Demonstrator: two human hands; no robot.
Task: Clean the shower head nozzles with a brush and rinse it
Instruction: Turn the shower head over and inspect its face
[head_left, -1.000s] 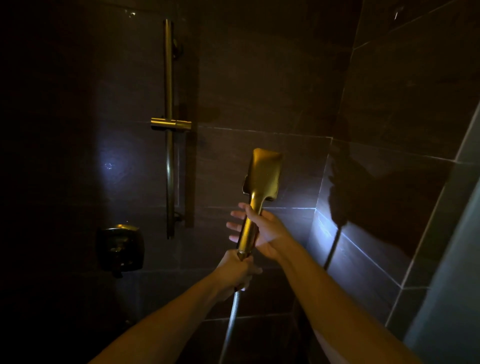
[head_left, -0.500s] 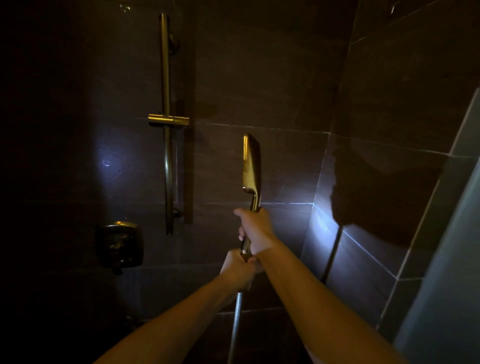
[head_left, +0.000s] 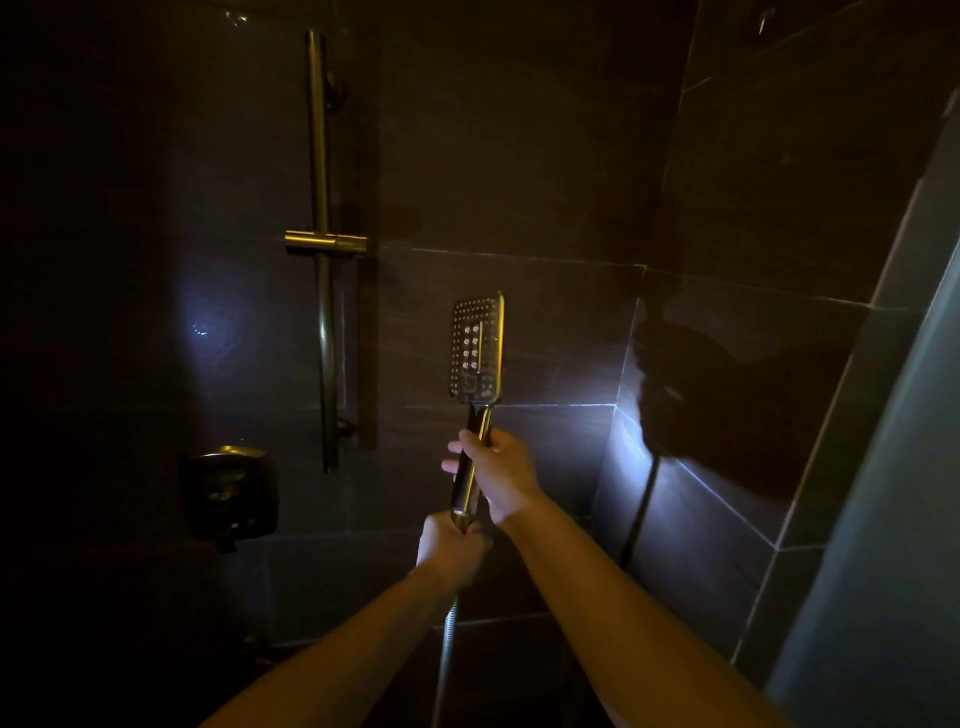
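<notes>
Gold shower head (head_left: 475, 347) held upright, nozzle face toward viewer.
Right hand (head_left: 496, 475) grips mid-handle; left hand (head_left: 449, 545) closed around handle base, above the hose (head_left: 445, 654).

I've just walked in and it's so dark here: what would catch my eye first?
The gold shower head, held upright mid-frame with its nozzle face toward the camera, right hand on the handle and left hand at its base. Left of it, a gold slide rail runs up the dark tiled wall.
</notes>
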